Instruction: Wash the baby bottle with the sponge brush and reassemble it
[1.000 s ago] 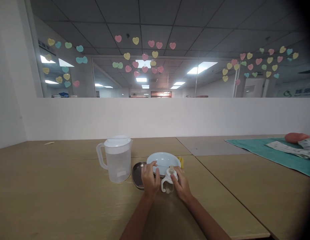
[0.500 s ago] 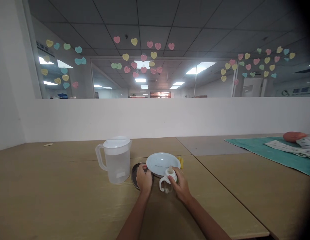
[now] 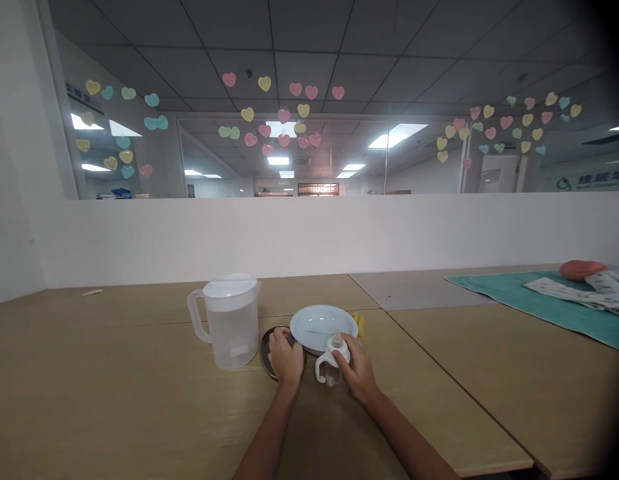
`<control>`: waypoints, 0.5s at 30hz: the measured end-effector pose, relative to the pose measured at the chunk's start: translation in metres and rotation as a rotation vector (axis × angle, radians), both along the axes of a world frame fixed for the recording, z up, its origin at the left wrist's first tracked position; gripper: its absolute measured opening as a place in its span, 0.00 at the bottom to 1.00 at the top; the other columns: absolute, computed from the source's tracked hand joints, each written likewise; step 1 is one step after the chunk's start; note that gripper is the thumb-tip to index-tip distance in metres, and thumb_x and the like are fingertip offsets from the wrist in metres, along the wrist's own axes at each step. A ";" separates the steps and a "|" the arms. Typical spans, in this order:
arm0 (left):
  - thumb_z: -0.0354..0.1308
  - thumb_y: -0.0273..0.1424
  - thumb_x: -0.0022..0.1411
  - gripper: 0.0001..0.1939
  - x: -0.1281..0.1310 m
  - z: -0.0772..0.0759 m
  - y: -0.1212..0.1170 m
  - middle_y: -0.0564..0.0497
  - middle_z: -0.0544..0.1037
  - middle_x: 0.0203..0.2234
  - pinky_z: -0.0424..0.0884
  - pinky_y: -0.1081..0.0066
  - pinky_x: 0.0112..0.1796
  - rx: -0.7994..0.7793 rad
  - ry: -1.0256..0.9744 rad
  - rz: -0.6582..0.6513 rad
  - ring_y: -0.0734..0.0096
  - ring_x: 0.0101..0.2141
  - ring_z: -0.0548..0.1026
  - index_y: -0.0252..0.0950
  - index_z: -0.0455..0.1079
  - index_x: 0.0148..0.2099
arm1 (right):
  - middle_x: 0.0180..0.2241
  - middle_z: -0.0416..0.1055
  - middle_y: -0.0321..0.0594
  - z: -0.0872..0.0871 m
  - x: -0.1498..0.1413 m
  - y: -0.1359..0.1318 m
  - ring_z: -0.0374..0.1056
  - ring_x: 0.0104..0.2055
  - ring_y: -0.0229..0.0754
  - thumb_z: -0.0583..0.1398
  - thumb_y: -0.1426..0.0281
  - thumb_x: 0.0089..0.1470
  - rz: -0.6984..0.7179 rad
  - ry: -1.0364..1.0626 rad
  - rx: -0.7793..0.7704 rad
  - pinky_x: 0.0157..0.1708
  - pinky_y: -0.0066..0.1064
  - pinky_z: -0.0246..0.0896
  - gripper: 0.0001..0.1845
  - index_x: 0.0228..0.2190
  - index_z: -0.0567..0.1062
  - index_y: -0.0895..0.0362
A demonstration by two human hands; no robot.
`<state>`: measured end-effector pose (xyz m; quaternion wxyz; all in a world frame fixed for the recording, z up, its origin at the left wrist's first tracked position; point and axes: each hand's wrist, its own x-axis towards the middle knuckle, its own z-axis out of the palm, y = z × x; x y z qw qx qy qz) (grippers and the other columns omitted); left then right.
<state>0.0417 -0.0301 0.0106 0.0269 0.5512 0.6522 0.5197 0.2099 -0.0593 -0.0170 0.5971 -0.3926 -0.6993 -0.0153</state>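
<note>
My right hand (image 3: 360, 368) is wrapped round a baby bottle (image 3: 330, 363) with a white collar, a clear nipple and a white side handle. Curled over a dark round dish (image 3: 266, 357) is my left hand (image 3: 288, 359), its fingers closed; what they hold, if anything, is hidden. A pale blue bowl (image 3: 316, 319) lies just behind both hands, with a thin light stick or line inside it. Left of the dish stands a translucent pitcher (image 3: 233, 333) with a white lid, partly filled with clear liquid.
Something yellow (image 3: 359, 325) sits against the bowl's right side. At the far right, a green cloth (image 3: 494, 287) bears patterned fabric (image 3: 564, 293) and an orange-red item (image 3: 582, 269). A low white wall (image 3: 299, 237) with a window above bounds the table (image 3: 114, 387).
The whole view has shifted slightly, so everything sits a little further left. Both hands keep almost the same pose, and the bottle stays in my right hand.
</note>
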 end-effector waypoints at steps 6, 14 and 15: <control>0.52 0.25 0.55 0.12 -0.003 0.010 0.000 0.47 0.65 0.40 0.65 0.58 0.47 0.434 -0.143 0.003 0.61 0.45 0.67 0.38 0.60 0.43 | 0.41 0.72 0.43 -0.001 0.000 0.001 0.67 0.43 0.45 0.54 0.61 0.58 -0.004 -0.001 0.001 0.43 0.35 0.62 0.15 0.44 0.69 0.55; 0.57 0.30 0.59 0.09 0.018 0.011 -0.023 0.47 0.67 0.40 0.72 0.60 0.44 0.939 0.179 -0.432 0.63 0.45 0.72 0.38 0.61 0.41 | 0.40 0.73 0.43 0.003 -0.002 -0.002 0.68 0.42 0.45 0.54 0.61 0.57 -0.005 0.001 0.017 0.41 0.35 0.63 0.15 0.44 0.70 0.55; 0.56 0.29 0.60 0.08 0.020 0.010 -0.025 0.47 0.68 0.40 0.72 0.60 0.44 0.947 0.219 -0.482 0.62 0.45 0.72 0.38 0.61 0.41 | 0.40 0.73 0.43 0.004 -0.002 -0.002 0.68 0.41 0.45 0.54 0.61 0.57 -0.001 -0.003 0.020 0.41 0.35 0.64 0.15 0.43 0.70 0.54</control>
